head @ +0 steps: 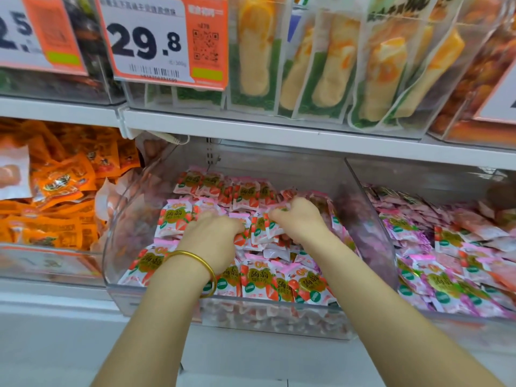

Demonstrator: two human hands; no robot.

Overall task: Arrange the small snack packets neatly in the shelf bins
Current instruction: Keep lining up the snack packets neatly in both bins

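Reaches with both bare arms into the clear middle bin (279, 317) on the lower shelf. Grips with the left hand (215, 236), knuckles up and fingers curled downward, a clump of the pink-and-white strawberry packets (259, 283) near the bin's middle; wears a gold bangle (195, 263) on that wrist. Pinches with the right hand (298, 219), just beside the left and slightly farther back, more of the same packets by their edges. Cannot tell how many packets in either grasp. Around the hands, packets filling the bin: upright and face-forward along the front wall, in a rough row at the back, looser and overlapping in between. To the left, in the neighbouring bin, a heap of orange packets (61, 185); to the right, purple-pink packets (446, 261) in a jumble. Above, on a white shelf board (279, 132), tall yellow-and-green packs (329, 68) standing behind clear plastic, beside an orange-edged price tag (156, 40) reading 29.8.
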